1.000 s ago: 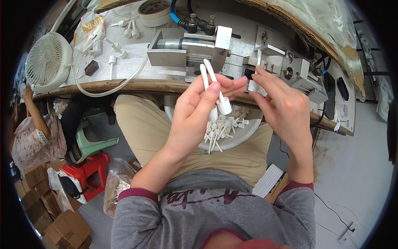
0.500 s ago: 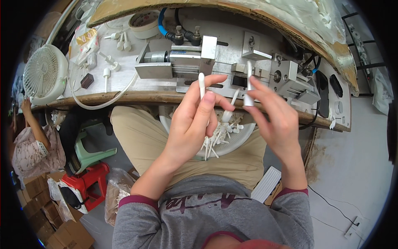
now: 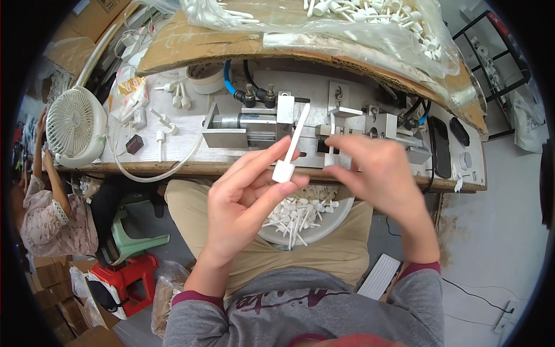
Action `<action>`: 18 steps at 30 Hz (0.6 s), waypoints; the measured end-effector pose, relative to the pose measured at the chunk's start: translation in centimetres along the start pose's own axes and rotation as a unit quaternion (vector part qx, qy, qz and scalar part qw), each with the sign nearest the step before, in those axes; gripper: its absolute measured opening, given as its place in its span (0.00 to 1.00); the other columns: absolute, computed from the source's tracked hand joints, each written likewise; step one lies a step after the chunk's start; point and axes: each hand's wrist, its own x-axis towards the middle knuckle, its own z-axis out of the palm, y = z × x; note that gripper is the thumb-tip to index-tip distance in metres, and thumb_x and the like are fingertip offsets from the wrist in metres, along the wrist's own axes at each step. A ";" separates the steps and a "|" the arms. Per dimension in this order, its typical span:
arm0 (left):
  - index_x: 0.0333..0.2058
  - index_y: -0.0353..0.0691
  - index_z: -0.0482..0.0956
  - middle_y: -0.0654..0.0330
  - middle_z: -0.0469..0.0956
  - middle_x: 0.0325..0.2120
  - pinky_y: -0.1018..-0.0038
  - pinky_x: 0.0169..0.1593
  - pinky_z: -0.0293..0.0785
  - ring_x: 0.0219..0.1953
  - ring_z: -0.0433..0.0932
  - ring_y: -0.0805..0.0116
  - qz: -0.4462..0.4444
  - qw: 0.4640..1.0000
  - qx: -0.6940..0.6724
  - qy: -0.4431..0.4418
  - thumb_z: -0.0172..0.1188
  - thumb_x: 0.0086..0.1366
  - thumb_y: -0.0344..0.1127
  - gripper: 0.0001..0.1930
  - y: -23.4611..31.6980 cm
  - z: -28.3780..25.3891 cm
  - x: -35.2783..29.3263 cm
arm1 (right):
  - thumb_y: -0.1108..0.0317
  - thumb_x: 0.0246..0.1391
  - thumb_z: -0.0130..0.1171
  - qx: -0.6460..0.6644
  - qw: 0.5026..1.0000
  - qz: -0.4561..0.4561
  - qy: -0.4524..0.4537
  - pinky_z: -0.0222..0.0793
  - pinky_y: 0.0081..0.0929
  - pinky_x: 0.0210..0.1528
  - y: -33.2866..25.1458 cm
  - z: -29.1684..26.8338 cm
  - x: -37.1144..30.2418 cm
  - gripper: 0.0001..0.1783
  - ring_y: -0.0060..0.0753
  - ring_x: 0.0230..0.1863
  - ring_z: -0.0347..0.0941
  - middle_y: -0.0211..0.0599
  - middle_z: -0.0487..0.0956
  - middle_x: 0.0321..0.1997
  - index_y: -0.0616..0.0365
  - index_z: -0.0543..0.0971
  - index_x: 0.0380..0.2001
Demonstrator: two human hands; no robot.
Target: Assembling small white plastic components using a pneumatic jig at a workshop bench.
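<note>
The left hand (image 3: 243,202) is raised over the lap, palm turned up and toward the person, and its grip is closed on a white plastic piece (image 3: 291,151) — a flat stem with a thicker square cap at its lower end. The thumb and the fingertips pinch that cap, and the stem points up and slightly right, in front of the metal press fixture (image 3: 272,124) that sits on the table (image 3: 173,168).

The right hand (image 3: 378,173) is just to the right, back of the hand toward the camera, fingers curled inward toward the fixture's front edge; it is blurred, and I cannot tell whether its grip holds anything.

Below both hands, on the person's lap, sits a round bowl (image 3: 335,222) filled with more white pieces of the same kind. A small white fan (image 3: 72,127) stands at the table's left end, and a few loose white pieces (image 3: 176,98) lie near a roll of tape (image 3: 205,78). Above the fixture, a cardboard shelf carries a clear bag (image 3: 347,26) of white pieces. At the far left, another person (image 3: 49,214) sits beside a green stool (image 3: 136,243).
</note>
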 end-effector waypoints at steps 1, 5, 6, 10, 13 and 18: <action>0.54 0.29 0.75 0.51 0.74 0.48 0.75 0.46 0.81 0.42 0.81 0.67 0.040 0.996 0.076 -0.007 0.63 0.57 0.16 0.24 0.0 -0.4 0.0 | 0.70 0.46 0.69 0.056 0.998 0.011 0.008 0.68 0.21 0.24 0.3 -1.1 0.9 0.13 0.25 0.19 0.72 0.35 0.84 0.40 0.57 0.82 0.37; 0.41 0.33 0.83 0.56 0.76 0.43 0.80 0.36 0.82 0.35 0.80 0.74 0.157 0.953 0.260 -0.003 0.72 0.49 0.21 0.18 -0.6 -0.6 0.4 | 0.68 0.52 0.67 0.038 0.967 0.046 0.246 0.58 0.14 0.24 2.6 -6.1 6.9 0.06 0.13 0.21 0.65 0.25 0.82 0.29 0.57 0.85 0.33; 0.41 0.33 0.83 0.55 0.76 0.44 0.80 0.36 0.82 0.35 0.80 0.73 0.178 0.940 0.291 -0.021 0.72 0.49 0.21 0.18 -0.9 -0.2 0.7 | 0.65 0.53 0.66 -0.003 0.969 0.025 0.244 0.59 0.15 0.25 4.0 -6.9 8.7 0.08 0.13 0.22 0.65 0.24 0.82 0.28 0.57 0.85 0.33; 0.38 0.34 0.83 0.55 0.79 0.50 0.76 0.35 0.79 0.34 0.82 0.68 0.275 0.847 0.452 -0.049 0.72 0.50 0.28 0.15 -2.9 2.0 2.3 | 0.57 0.53 0.66 -0.034 0.996 0.069 0.054 0.64 0.21 0.29 9.9 -6.4 14.8 0.14 0.18 0.26 0.69 0.28 0.80 0.26 0.59 0.84 0.31; 0.36 0.37 0.83 0.57 0.81 0.49 0.73 0.33 0.78 0.28 0.82 0.63 0.296 0.793 0.528 -0.069 0.70 0.50 0.31 0.13 -4.9 2.6 3.4 | 0.58 0.55 0.64 -0.002 0.995 0.093 -0.029 0.67 0.24 0.32 10.2 -3.6 15.3 0.15 0.23 0.28 0.70 0.31 0.78 0.25 0.61 0.81 0.32; 0.36 0.38 0.82 0.56 0.80 0.50 0.72 0.29 0.76 0.21 0.79 0.62 0.263 0.729 0.623 -0.113 0.69 0.51 0.32 0.12 -5.4 3.2 3.9 | 0.64 0.57 0.61 0.057 0.992 0.089 0.063 0.69 0.25 0.34 8.4 -3.6 12.3 0.10 0.27 0.30 0.75 0.37 0.81 0.29 0.61 0.79 0.33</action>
